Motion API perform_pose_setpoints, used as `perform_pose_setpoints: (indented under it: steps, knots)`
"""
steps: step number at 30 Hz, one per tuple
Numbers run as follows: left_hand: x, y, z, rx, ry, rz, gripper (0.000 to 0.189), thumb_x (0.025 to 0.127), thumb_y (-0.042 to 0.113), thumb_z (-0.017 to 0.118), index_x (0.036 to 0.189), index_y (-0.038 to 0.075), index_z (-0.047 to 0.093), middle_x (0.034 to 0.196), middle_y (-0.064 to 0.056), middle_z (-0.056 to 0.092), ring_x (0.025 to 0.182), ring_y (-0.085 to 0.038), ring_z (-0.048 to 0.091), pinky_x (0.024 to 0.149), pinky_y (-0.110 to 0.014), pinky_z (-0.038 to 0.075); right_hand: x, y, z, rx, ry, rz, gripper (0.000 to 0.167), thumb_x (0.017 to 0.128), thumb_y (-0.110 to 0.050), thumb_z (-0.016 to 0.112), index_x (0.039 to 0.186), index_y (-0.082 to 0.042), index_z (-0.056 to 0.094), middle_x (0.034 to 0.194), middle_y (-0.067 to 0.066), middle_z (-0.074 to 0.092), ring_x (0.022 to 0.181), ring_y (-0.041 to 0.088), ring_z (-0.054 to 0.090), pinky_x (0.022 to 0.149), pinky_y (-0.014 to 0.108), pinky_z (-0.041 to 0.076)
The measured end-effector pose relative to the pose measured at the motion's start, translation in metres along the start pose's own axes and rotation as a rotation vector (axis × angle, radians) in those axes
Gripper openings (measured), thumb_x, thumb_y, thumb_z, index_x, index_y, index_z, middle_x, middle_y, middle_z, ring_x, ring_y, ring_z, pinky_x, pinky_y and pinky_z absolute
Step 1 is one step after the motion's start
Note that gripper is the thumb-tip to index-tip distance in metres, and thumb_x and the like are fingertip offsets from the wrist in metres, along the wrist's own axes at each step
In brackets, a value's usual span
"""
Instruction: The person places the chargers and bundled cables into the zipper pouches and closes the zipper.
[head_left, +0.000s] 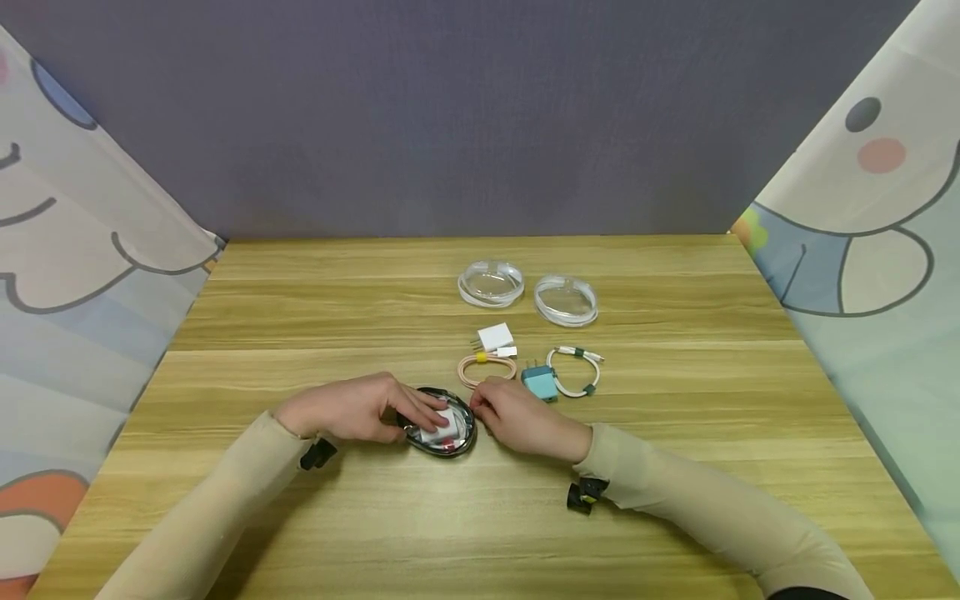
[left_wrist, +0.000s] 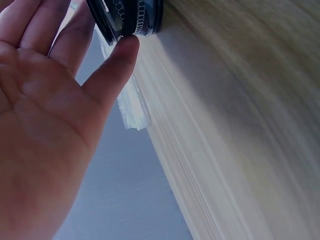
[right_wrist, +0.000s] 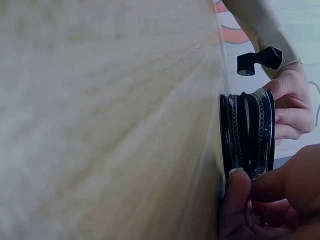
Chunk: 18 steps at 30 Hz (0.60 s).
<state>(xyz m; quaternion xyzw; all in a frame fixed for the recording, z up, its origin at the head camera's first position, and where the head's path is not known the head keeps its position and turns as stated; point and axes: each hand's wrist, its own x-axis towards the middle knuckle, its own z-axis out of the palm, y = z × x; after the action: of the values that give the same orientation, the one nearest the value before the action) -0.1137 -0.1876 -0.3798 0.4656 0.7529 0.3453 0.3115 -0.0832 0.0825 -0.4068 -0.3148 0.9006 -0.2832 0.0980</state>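
Sleeves [head_left: 213, 504] flank the round case [head_left: 459, 440]: left hand [head_left: 371, 408] grips its left side, right hand [head_left: 525, 418] pinches its right edge.

A long beige fabric sleeve [head_left: 217, 504] fills the lower left of the frame; a matching beige sleeve [head_left: 682, 492], softly creased, crosses the lower right and meets a black band [head_left: 806, 593] at the bottom edge. Both hands [head_left: 356, 408] are bare. A small, black, angular device [head_left: 318, 453] sits at the left cuff, and a second black device [head_left: 579, 497], with a yellow mark [head_left: 590, 499], at the right.
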Motion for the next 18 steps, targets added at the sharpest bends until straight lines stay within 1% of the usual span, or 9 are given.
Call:
perform_pose_setpoints:
  steps: [5, 12, 15, 18]
  knots:
    - [-0.0004, -0.001, 0.0003, 0.006, -0.005, 0.001, 0.051, 0.083, -0.01, 0.07, 0.129, 0.013, 0.07, 0.136, 0.01, 0.06, 0.138, -0.017, 0.045, 0.114, -0.039, 0.033, 0.0008, 0.0004, 0.0009, -0.005, -0.013, -0.001, 0.009, 0.099, -0.008, 0.06, 0.096, -0.008, 0.068, 0.089, 0.0, 0.066, 0.08, 0.013, 0.06, 0.075, 0.033, 0.052]
    - [0.0004, 0.0004, -0.0024, 0.011, -0.014, 0.017, 0.048, 0.083, -0.009, 0.071, 0.127, 0.011, 0.071, 0.136, 0.009, 0.061, 0.138, -0.019, 0.046, 0.112, -0.039, 0.035, 0.0035, 0.0012, 0.0014, 0.032, -0.015, 0.014, 0.007, 0.092, -0.004, 0.063, 0.094, -0.007, 0.068, 0.081, -0.003, 0.062, 0.073, 0.008, 0.057, 0.068, 0.026, 0.049]
    - [0.0008, 0.0009, -0.0025, 0.027, -0.014, 0.032, 0.049, 0.082, -0.008, 0.072, 0.127, 0.011, 0.071, 0.136, 0.008, 0.061, 0.137, -0.019, 0.047, 0.112, -0.039, 0.036, 0.0043, 0.0008, 0.0014, 0.039, -0.012, 0.027, 0.006, 0.093, -0.005, 0.063, 0.093, -0.008, 0.069, 0.079, -0.005, 0.061, 0.071, 0.007, 0.056, 0.067, 0.026, 0.048]
    - [0.0015, 0.0029, -0.0022, 0.084, -0.006, 0.055, 0.049, 0.081, -0.006, 0.075, 0.127, 0.01, 0.07, 0.138, 0.006, 0.06, 0.136, -0.02, 0.048, 0.112, -0.04, 0.037, 0.0043, 0.0, 0.0003, 0.08, -0.026, 0.046, 0.008, 0.097, -0.006, 0.061, 0.093, -0.008, 0.067, 0.073, -0.007, 0.06, 0.065, 0.004, 0.057, 0.062, 0.025, 0.048]
